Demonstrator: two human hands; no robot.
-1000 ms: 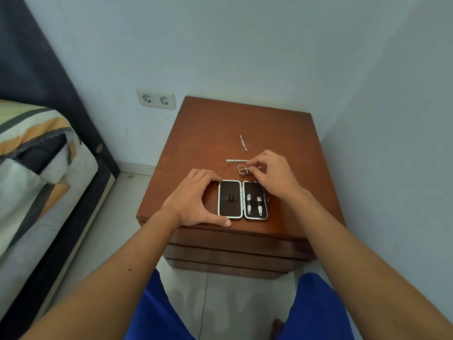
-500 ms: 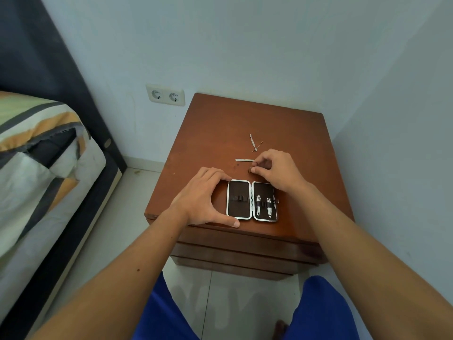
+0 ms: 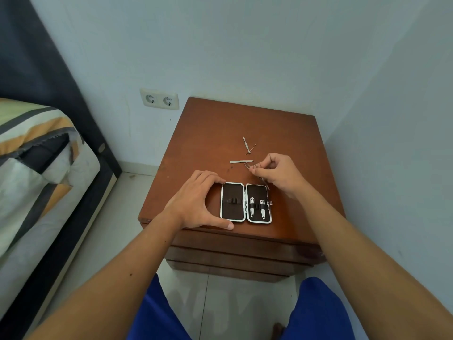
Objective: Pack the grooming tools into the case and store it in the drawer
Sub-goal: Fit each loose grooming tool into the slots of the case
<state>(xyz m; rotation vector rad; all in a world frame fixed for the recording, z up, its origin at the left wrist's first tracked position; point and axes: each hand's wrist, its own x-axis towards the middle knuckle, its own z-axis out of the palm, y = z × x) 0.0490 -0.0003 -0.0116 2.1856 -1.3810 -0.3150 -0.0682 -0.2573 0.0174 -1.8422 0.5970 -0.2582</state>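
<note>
Left hand [image 3: 196, 200] holding open case [image 3: 232, 192], right hand [image 3: 279, 175] pinching scissors [image 3: 250, 167] (blurred)

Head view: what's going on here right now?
A person is packing a grooming kit on a nightstand. The left hand grips the open case by its left edge. The right hand pinches the scissors just beyond the case's right half, where two clippers already sit in loops. The left half's loops are empty. A file and thin tools lie loose farther back.
</note>
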